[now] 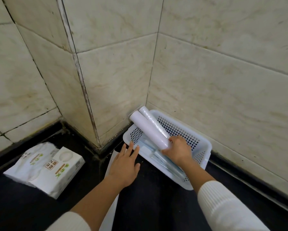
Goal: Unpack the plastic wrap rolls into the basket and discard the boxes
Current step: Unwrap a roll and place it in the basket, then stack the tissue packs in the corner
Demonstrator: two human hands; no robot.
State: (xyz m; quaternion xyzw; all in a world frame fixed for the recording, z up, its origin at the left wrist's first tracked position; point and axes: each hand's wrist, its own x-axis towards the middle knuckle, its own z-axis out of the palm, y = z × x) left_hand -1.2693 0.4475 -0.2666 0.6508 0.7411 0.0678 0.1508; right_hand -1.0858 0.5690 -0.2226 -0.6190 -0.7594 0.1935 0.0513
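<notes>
At the far left, on the black counter (148,205), lies a pack of tissues (45,169) in white printed wrap, tilted on the diagonal and well apart from everything else. Behind it the cream tiled wall (106,64) juts out in a corner with dark, grimy grout.

Next comes the left hand (123,165), its forearm reaching up from the lower edge out of a white ribbed sleeve. The hand is flat and spread, palm down, holding nothing — its fingertips rest on the near-left rim of the basket (204,145). Under the wrist and forearm a long white flattened box (112,205) runs along the counter toward the viewer.

The basket, white perforated plastic, sits pushed into the wall corner. In its bottom lie long pale bluish packages (166,162); what they are I cannot tell.

Two plastic wrap rolls lean out of the basket over its far-left corner, side by side and touching: a matte white roll (148,130) in front and a glossy film roll (154,123) just behind.

The right hand (176,149) reaches in from the lower right, also white-sleeved, with its fingers curled around the lower end of the matte white roll, thumb beneath.
</notes>
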